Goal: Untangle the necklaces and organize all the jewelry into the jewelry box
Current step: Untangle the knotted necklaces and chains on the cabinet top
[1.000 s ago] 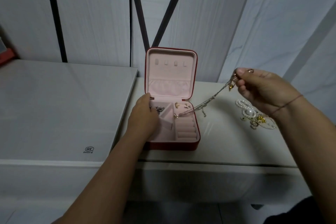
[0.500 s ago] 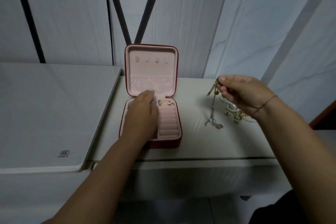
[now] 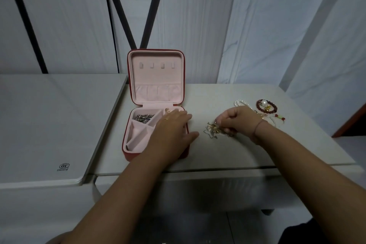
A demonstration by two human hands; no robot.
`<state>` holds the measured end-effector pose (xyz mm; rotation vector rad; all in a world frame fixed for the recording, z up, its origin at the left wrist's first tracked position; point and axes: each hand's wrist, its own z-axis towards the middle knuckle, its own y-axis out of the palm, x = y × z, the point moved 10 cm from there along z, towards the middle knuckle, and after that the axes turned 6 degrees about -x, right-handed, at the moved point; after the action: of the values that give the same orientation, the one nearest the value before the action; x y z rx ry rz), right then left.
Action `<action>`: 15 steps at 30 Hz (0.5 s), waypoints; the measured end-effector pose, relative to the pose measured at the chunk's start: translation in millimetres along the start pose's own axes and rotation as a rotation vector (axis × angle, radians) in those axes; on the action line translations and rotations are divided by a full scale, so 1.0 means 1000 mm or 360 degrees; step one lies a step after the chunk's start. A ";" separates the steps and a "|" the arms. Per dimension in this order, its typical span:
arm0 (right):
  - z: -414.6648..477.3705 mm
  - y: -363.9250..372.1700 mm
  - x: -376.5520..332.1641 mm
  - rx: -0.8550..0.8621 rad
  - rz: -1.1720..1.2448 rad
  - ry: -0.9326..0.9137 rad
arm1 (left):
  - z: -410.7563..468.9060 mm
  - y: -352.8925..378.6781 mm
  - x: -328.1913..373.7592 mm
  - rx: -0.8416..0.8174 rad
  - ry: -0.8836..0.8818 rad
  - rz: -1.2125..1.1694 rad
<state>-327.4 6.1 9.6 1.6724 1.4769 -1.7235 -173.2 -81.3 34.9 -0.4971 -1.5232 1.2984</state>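
A red jewelry box (image 3: pixel 126 144) with pink lining stands open on the white table, its lid upright. Silver jewelry (image 3: pixel 144 118) lies in its back left compartment, and a small gold piece (image 3: pixel 167 110) shows at the back right. My left hand (image 3: pixel 172 134) lies flat over the box's right half, fingers straight and reaching past its right edge. My right hand (image 3: pixel 238 120) pinches a tangled gold and silver chain (image 3: pixel 213 130) that lies bunched on the table right of the box.
More jewelry lies at the table's right: a pearl strand (image 3: pixel 240 103), a dark red bead bracelet (image 3: pixel 266 106) with a white pearl, and a small green and red piece (image 3: pixel 279 117). A white appliance top (image 3: pixel 49 121) adjoins the table on the left.
My right hand has lowered the hanging chain onto the table, where it now lies bunched. My left hand has slid from the box's left compartments to its right half, uncovering the silver jewelry.
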 end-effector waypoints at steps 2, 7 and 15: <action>-0.002 -0.003 0.000 0.0035 -0.0081 -0.0054 | 0.000 0.003 0.006 0.0000 -0.0008 0.0015; -0.011 -0.015 -0.006 0.0092 -0.0328 -0.0181 | 0.005 0.009 0.036 -0.0044 0.0007 0.0023; -0.030 -0.041 0.005 0.0085 -0.0230 -0.0176 | 0.015 0.009 0.054 0.0009 -0.0091 0.0130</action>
<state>-345.2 49.4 29.6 1.5016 1.5466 -1.9139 -209.3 -41.4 51.3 -0.5273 -1.5599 1.3898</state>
